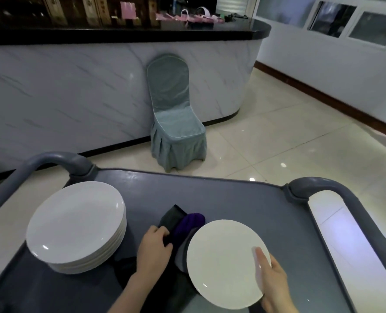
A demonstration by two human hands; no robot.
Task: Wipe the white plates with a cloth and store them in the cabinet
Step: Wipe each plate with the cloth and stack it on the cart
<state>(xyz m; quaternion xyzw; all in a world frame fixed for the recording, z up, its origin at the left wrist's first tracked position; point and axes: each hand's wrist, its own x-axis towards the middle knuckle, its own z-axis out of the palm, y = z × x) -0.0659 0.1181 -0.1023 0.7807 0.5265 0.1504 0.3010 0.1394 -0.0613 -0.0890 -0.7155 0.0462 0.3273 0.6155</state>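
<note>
A stack of several white plates [75,224] stands on the left of a grey cart top [244,204]. My right hand [274,283] holds a single white plate [223,260] by its right rim, thumb lying on the plate's face. A dark cloth with a purple part [183,222] lies on the cart between the stack and the held plate, partly hidden under that plate. My left hand [153,249] grips the dark cloth at its near left edge.
The cart has raised grey handles at the far left [58,159] and far right [323,184]. Beyond it a chair in a grey-green cover [174,123] stands against a marble-patterned counter [74,91]. Glossy tiled floor [289,136] stretches to the right.
</note>
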